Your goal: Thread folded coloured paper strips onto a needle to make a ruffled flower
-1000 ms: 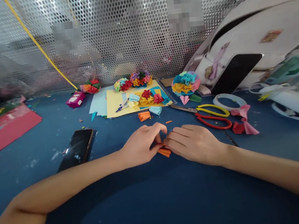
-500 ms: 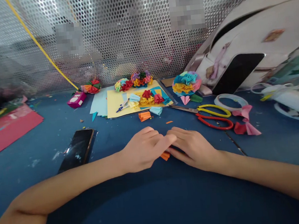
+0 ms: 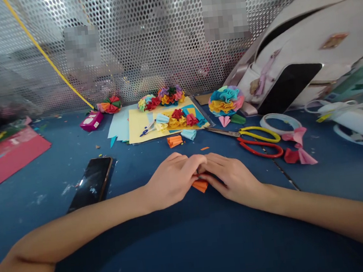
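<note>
Just orange paper [image 3: 200, 186] between both hands [image 3: 171, 182] [image 3: 232, 181]

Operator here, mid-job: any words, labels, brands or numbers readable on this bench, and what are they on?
Nothing can be read in this view.
Square patches on the perforated metal screen: blurred, unreadable.
Label on the pink box: too small to read.
Patch on the white bag: too small to read.
Printing on the green package: too blurred to read.
</note>
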A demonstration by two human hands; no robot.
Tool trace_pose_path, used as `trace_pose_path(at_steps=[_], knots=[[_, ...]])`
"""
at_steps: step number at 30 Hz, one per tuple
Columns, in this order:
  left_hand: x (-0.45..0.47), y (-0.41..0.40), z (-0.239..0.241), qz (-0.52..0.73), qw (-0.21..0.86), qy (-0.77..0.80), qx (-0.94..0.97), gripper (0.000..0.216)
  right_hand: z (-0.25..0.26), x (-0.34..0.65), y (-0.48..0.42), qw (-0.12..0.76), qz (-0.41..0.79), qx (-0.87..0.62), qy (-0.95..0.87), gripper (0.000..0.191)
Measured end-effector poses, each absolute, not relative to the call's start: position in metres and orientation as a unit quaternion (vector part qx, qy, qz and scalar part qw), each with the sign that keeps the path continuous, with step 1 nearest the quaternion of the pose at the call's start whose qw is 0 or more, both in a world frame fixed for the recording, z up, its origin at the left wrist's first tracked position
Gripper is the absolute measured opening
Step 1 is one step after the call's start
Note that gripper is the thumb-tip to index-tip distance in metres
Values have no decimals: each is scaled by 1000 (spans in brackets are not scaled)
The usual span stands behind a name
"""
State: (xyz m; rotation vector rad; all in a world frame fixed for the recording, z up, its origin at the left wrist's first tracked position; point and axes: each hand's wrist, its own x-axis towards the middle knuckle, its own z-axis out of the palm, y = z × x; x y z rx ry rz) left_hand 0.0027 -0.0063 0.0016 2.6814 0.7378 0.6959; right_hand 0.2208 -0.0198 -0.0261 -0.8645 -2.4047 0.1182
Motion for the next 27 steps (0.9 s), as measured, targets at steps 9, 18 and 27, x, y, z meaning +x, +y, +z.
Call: trace_pose_path(at_steps=[9,18,27], knots=[[1,4,4,192,515,338,764,47,-25,219,-18,246,-126,-248,-929,27],[-2,3,6,226,486,318,782,41,-19,224,-14,296,-32,-251,-921,31],[-6,14,0,277,403,331,807,23,-21,252,13,484,268,-358,-753,42]])
